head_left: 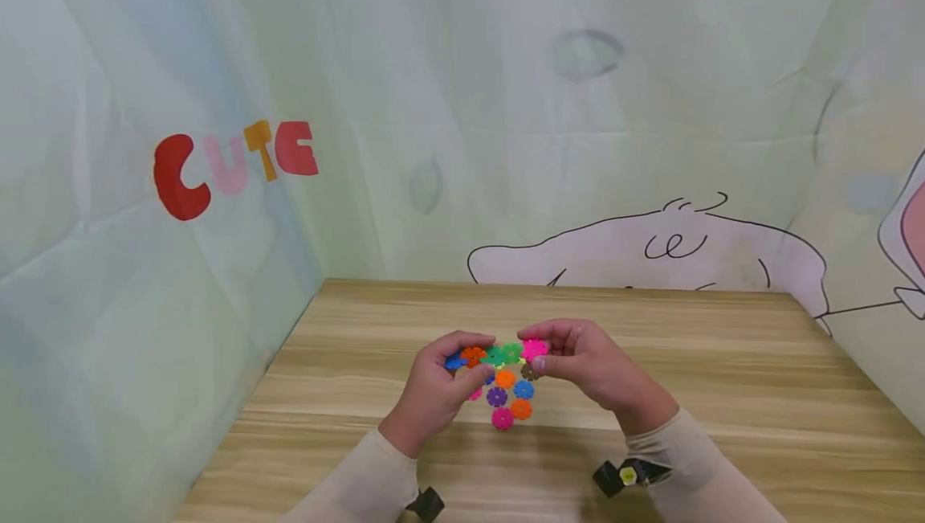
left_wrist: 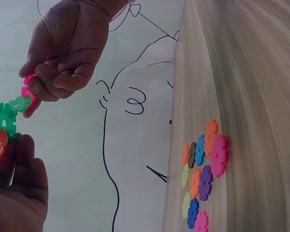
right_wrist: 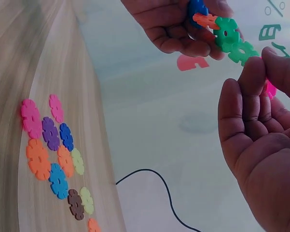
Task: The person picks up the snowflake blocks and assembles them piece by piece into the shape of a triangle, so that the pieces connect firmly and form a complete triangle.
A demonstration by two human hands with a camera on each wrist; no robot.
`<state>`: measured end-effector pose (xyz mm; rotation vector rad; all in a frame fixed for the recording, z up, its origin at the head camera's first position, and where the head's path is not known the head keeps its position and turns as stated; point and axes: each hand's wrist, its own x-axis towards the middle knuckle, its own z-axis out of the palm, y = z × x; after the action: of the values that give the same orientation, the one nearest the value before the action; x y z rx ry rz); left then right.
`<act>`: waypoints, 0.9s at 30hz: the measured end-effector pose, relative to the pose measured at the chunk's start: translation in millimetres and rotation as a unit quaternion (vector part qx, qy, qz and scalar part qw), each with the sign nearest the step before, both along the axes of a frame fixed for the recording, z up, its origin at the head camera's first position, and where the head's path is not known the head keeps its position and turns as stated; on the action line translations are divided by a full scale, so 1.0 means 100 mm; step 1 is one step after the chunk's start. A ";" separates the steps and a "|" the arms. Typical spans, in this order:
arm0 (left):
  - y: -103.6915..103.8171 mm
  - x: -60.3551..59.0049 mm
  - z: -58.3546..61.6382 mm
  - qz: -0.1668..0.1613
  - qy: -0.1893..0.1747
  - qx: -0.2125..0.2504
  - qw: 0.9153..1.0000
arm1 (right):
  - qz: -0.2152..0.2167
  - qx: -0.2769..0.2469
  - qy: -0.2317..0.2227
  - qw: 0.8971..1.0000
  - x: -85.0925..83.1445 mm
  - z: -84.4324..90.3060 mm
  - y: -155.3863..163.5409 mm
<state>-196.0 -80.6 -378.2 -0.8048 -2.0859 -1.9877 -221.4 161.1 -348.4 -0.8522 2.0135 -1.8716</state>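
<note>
A short chain of interlocked plastic snowflake discs [head_left: 495, 355] is held above the wooden table [head_left: 723, 394]; it runs blue, orange, green, green, pink. My left hand [head_left: 441, 386] grips the blue and orange end [right_wrist: 202, 17]. My right hand [head_left: 585, 362] pinches the pink disc [left_wrist: 28, 89] at the other end, next to the green discs [right_wrist: 234, 41]. Below the hands, several loose discs [head_left: 509, 398] lie flat on the table in pink, purple, orange, blue, brown and pale green [left_wrist: 202, 176] [right_wrist: 53, 150].
Fabric walls printed with a cartoon outline [head_left: 650, 254] and the word CUTE [head_left: 231, 165] close in the table at the back and both sides. Bare wood stretches around the disc pile. A black cable [right_wrist: 149, 186] shows in the right wrist view.
</note>
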 end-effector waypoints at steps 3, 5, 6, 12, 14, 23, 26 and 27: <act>0.01 0.00 0.00 -0.005 0.010 -0.003 1.000 | 0.000 -0.001 0.008 1.000 0.00 -0.01 0.00; 0.01 0.00 0.00 -0.008 0.019 -0.003 1.000 | 0.002 -0.002 0.014 1.000 0.00 -0.02 0.00; 0.02 0.01 0.00 -0.009 0.022 -0.003 1.000 | 0.001 -0.003 0.015 1.000 0.00 -0.03 0.00; 0.06 0.07 0.07 -0.010 0.012 -0.006 1.000 | 0.002 -0.017 0.010 1.000 0.00 -0.05 0.00; 0.06 0.07 0.06 -0.009 0.007 -0.009 1.000 | 0.005 -0.019 0.011 1.000 0.00 -0.05 0.01; 0.06 0.07 0.09 -0.011 -0.002 -0.021 1.000 | 0.029 -0.023 0.026 0.999 -0.03 -0.07 0.02; 0.06 0.13 0.17 -0.005 -0.009 -0.026 1.000 | 0.034 -0.021 0.029 0.999 -0.04 -0.06 0.01; 0.06 0.15 0.20 -0.003 -0.012 -0.028 1.000 | 0.034 -0.020 0.029 0.999 -0.04 -0.06 0.01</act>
<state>-181.2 -75.0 -358.1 -0.8026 -2.1636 -1.9589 -225.7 162.2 -354.7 -0.9852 1.9597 -1.8768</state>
